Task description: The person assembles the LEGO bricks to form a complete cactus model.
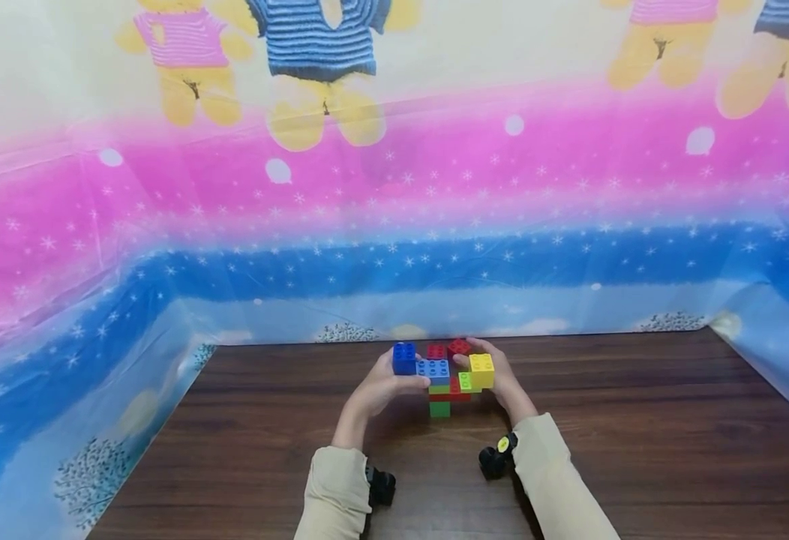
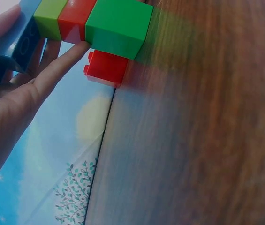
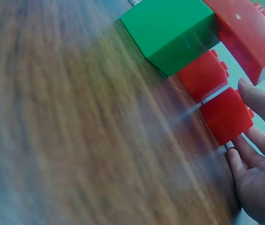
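Observation:
In the head view a structure of toy building bricks (image 1: 433, 370) stands at the middle of the table, with a green brick (image 1: 439, 409) at its foot. Dark blue (image 1: 404, 358) and yellow (image 1: 481, 370) bricks jut out at its upper left and right. My left hand (image 1: 379, 386) grips its blue side, thumb in front; one finger reaches the green brick (image 2: 119, 28) in the left wrist view. Behind the structure sit two loose-looking red bricks. My right hand (image 3: 262, 187) has thumb and fingers round the nearer-to-hand red brick (image 3: 227, 116); the other red brick (image 3: 204, 76) lies beside it.
The dark wooden table (image 1: 246, 442) runs back to a printed cloth (image 1: 394, 270) that hangs behind and along both sides. Black wrist cameras sit on the left sleeve (image 1: 337, 487) and right sleeve (image 1: 556, 472).

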Demonstrator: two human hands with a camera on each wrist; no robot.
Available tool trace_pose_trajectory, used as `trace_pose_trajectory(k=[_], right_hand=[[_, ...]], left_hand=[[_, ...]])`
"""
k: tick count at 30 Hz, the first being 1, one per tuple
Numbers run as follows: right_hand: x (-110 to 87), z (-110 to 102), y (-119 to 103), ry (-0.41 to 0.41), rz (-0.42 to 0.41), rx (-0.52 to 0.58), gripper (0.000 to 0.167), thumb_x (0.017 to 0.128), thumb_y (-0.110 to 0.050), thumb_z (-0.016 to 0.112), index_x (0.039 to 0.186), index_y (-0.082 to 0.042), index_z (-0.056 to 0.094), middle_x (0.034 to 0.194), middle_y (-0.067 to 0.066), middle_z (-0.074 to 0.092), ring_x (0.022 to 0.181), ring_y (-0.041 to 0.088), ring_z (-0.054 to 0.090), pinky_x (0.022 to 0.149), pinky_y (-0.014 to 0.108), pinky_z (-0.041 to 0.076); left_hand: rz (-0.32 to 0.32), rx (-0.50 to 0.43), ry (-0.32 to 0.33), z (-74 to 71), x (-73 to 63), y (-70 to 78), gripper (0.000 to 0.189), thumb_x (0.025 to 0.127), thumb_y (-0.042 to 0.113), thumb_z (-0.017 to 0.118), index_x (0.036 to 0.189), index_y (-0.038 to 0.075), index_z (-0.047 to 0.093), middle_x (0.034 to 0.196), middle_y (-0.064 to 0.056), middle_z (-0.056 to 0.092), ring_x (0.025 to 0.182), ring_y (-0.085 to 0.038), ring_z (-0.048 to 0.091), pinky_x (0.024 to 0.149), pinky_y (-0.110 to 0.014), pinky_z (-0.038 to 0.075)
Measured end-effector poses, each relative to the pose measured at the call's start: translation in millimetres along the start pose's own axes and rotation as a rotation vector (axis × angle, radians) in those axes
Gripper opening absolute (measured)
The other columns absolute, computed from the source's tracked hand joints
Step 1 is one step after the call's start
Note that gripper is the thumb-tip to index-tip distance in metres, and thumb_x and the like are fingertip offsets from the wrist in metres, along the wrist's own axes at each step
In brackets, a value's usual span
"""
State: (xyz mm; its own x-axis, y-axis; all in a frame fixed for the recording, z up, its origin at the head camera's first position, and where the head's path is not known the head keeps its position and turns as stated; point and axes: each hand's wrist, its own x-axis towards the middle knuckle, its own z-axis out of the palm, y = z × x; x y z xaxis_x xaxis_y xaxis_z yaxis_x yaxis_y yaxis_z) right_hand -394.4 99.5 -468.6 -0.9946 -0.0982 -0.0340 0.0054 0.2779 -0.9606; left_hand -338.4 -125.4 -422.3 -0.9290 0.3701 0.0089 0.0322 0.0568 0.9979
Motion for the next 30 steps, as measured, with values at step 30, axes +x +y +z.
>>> trace_pose_trajectory(k=[30], right_hand=[[-2.3, 3, 9, 0.162, -0.027, 0.082, 0.054, 0.097, -0.031, 0.06, 0.142, -0.004, 0.048, 0.146, 0.023, 0.046, 0.128, 0.035, 0.046, 0.09, 0.026, 0.051]], left_hand=[[-0.006, 0.017, 0.024, 0.5, 0.2, -0.5, 0.06, 0.087, 0.006, 0.068, 0.136, -0.006, 0.037, 0.132, -0.026, 0.052, 0.114, -0.027, 0.058, 0.101, -0.043, 0.051]])
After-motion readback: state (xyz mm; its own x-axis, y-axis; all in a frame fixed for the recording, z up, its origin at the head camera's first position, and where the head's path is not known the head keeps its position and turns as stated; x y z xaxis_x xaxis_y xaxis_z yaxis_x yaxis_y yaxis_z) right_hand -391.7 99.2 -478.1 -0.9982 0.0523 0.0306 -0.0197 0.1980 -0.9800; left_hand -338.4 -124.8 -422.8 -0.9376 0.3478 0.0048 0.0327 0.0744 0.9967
